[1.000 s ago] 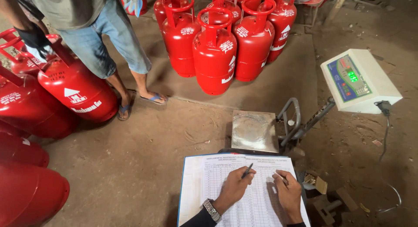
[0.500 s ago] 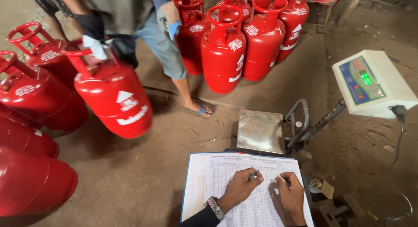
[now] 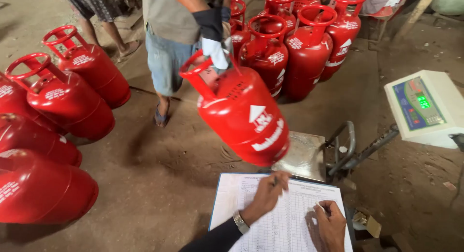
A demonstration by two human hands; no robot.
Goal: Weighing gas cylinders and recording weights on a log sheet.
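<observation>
Down at bottom centre, the left hand [image 3: 263, 196] is closed around a pen [image 3: 274, 182] — light, rigid, best pinched near its tip — over the flimsy sheet [image 3: 290, 218]. The right hand [image 3: 331, 225] rests curled on the sheet — its grasp unclear.

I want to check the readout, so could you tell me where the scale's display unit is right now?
In the head view, the white display unit sits at the right edge, on an arm rising from the metal weighing platform, right of the red cylinder a co-worker is carrying.
</observation>
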